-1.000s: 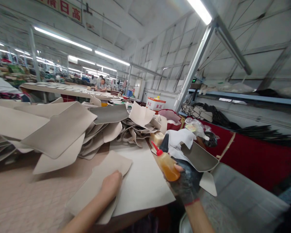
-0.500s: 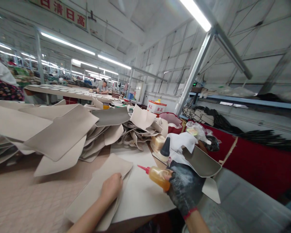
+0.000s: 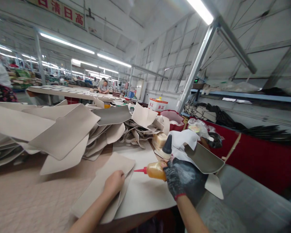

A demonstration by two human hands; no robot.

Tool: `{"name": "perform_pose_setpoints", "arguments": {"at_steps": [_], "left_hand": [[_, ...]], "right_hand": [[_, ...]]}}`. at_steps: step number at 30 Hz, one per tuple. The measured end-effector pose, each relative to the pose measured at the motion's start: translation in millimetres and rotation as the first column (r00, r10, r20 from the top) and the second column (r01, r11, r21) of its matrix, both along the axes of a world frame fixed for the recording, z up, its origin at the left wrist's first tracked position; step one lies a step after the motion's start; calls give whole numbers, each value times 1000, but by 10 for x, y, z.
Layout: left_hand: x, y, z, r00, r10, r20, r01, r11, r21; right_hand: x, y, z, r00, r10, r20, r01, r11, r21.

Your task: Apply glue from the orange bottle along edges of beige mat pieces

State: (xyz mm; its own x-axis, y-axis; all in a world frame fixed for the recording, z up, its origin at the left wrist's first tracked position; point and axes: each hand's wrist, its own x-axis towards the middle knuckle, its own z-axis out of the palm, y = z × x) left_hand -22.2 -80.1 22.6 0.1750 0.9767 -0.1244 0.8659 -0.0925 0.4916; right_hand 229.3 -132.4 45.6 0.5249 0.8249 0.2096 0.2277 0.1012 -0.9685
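My left hand (image 3: 114, 183) rests on a beige leather panel (image 3: 100, 184), fingers curled at its edge. The panel lies on a large white sheet (image 3: 145, 191). My right hand (image 3: 176, 178), in a black fingerless glove, grips an amber plastic glue bottle (image 3: 156, 170) lying on its side, with its red nozzle pointing left over the sheet. Just above that hand stand a black cone-capped container (image 3: 163, 145) and a grey-backed panel (image 3: 203, 158). A heap of beige panels (image 3: 63, 132) lies to the left.
A grey bin (image 3: 247, 194) sits below the table's right edge, beside red cloth (image 3: 257, 161). A pink basket (image 3: 173, 121) and a white bucket (image 3: 157, 105) stand beyond. A co-worker (image 3: 103, 86) sits at a far table.
The glue bottle has tipped from nozzle-up to nearly level, its nozzle swinging left over the sheet. My right hand has shifted left. My left hand stays on the panel.
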Motion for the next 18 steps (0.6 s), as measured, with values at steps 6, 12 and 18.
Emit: {"name": "perform_pose_setpoints", "arguments": {"at_steps": [6,12,18], "left_hand": [[-17,59,-50,1000,-2,18,2,1000,-22],[-12,104,-64,1000,-3,20,4,999,-46],[-2,124,-56,1000,-14,27,15,999,-51]], "right_hand": [[-48,146,-170,998,-41,46,46,994,-104],[-38,282,-281,986,-54,156,61,997,-43],[-23,408,-332,975,-78,208,76,997,14]]}}
